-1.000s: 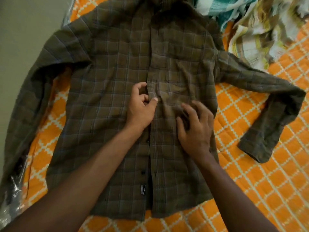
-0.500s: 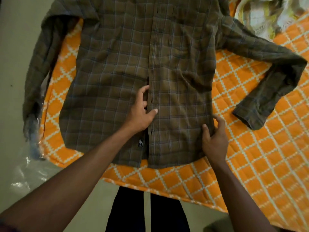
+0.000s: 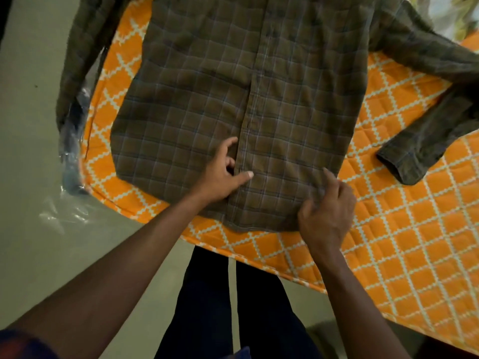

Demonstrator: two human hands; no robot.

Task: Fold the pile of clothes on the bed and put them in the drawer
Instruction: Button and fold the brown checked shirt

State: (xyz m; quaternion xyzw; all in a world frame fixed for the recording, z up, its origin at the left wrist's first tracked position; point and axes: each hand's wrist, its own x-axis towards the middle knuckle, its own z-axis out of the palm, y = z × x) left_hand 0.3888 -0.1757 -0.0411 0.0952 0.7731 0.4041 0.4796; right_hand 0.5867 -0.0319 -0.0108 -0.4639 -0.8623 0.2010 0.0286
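One plaid shirt (image 3: 298, 99) is spread front-up on the orange bed (image 3: 388, 242), two sleeves outstretched. Its placket is pinched by the left hand (image 3: 223, 174), grip clamped. The hem is touched by the right hand (image 3: 326, 216), whose grip cannot be told.

Head camera looks steeply down, close above bed (image 3: 388, 242).

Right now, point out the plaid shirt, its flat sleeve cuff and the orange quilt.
plaid shirt (image 3: 197, 99): head view, front panel left of the placket.
sleeve cuff (image 3: 404, 167): head view, the cuff's end band.
orange quilt (image 3: 414, 250): head view, bare patch right of the hem.
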